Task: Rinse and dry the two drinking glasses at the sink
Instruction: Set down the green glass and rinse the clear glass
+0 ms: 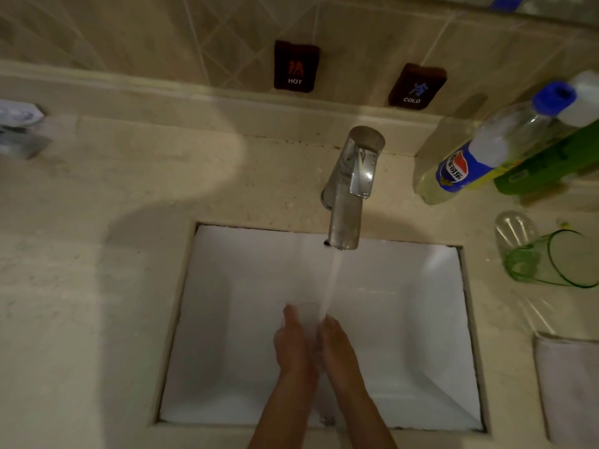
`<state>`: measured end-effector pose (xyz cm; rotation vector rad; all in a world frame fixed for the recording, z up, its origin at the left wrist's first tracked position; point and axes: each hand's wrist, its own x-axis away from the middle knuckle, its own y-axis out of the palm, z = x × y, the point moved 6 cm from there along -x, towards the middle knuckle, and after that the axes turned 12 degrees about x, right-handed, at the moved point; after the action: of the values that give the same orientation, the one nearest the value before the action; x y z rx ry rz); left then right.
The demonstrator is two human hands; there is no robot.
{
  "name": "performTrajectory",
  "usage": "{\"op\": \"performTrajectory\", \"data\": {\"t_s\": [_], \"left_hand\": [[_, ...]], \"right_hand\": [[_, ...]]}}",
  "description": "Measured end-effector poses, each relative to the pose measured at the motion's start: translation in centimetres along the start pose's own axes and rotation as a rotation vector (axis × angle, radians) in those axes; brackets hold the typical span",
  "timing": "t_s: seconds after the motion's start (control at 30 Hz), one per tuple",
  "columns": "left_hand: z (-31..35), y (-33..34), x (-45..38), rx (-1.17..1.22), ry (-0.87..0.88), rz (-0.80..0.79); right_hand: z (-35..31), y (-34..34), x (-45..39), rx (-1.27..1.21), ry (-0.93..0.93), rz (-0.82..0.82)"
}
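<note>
A clear drinking glass (308, 315) is held low in the white sink (227, 319), pressed between my left hand (293, 345) and my right hand (337, 348). Water streams from the chrome tap (351, 186) onto the glass's right edge. The glass is blurred and mostly see-through; its lower part is hidden by my palms. On the counter to the right, a green-tinted glass (551, 264) lies tipped on its side, with a clear glass (513, 233) just behind it.
A Pepsi-labelled bottle (496, 147) with a blue cap and a green bottle (547, 160) lie at the back right. A white towel (570, 380) hangs at the right counter edge. HOT (295, 66) and COLD (416, 85) signs are on the tiled wall.
</note>
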<state>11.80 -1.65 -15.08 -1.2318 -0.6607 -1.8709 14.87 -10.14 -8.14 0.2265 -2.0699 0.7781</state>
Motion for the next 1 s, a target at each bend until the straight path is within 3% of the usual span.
{"op": "performTrajectory", "data": {"t_s": [0.13, 0.23, 0.3, 0.4, 0.53, 0.63, 0.7, 0.8, 0.93, 1.0], "left_hand": [[1.4, 0.5, 2.4, -0.088, -0.004, -0.067], [1.3, 0.9, 3.0, -0.053, -0.018, -0.138], [1.1, 0.5, 2.5, -0.042, 0.017, -0.12], [1.3, 0.7, 1.7, -0.053, 0.037, -0.115], [1.5, 0.7, 1.8, 0.095, -0.098, -0.211], [1.4, 1.1, 1.9, 0.142, -0.174, -0.348], [1.3, 1.1, 1.4, 0.141, -0.102, -0.296], [1.4, 0.8, 0.7, -0.076, 0.079, -0.193], [3.0, 1.6, 2.2, -0.407, 0.346, -0.335], [2.7, 1.6, 2.3, -0.409, 0.319, -0.379]], "right_hand": [[-0.3, -0.4, 2.8, 0.072, -0.049, 0.123], [-1.6, -1.1, 3.0, 0.163, -0.029, 0.086], [-3.0, -1.4, 2.2, 0.096, 0.002, 0.025], [-3.9, -1.6, 0.1, 0.144, -0.068, 0.006], [-2.0, -0.8, -1.5, -0.138, -0.009, -0.061], [-1.3, -0.6, -1.0, -0.253, -0.018, 0.045], [-0.7, -0.3, 0.2, -0.286, -0.044, 0.087], [-0.6, -0.1, 2.2, -0.265, -0.119, 0.135], [-1.0, 0.2, 3.3, -0.198, -0.136, 0.241], [-0.9, 0.2, 2.7, -0.227, -0.103, 0.222]]}}
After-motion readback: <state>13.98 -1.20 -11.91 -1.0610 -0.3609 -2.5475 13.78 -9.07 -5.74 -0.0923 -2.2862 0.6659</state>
